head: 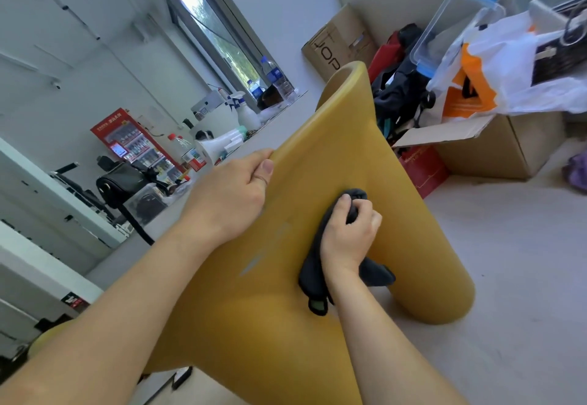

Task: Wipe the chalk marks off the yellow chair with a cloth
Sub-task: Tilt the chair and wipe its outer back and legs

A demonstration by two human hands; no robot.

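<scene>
The yellow chair (320, 157) fills the middle of the head view, seen tilted. My left hand (235, 192) grips its left edge, thumb on the inner face. My right hand (351, 233) is closed on a dark cloth (313, 273) and presses it flat against the chair's surface. Faint pale chalk marks (254, 263) show on the yellow surface just left of the cloth, between my two hands. Part of the cloth hangs below my wrist.
Cardboard boxes (495, 147) with bags and a clear plastic container (451, 26) stand behind the chair on the right. A long counter (171, 217) on the left holds bottles, a spray bottle (246, 112), a megaphone and a black bag (122, 182). Pale floor lies to the right.
</scene>
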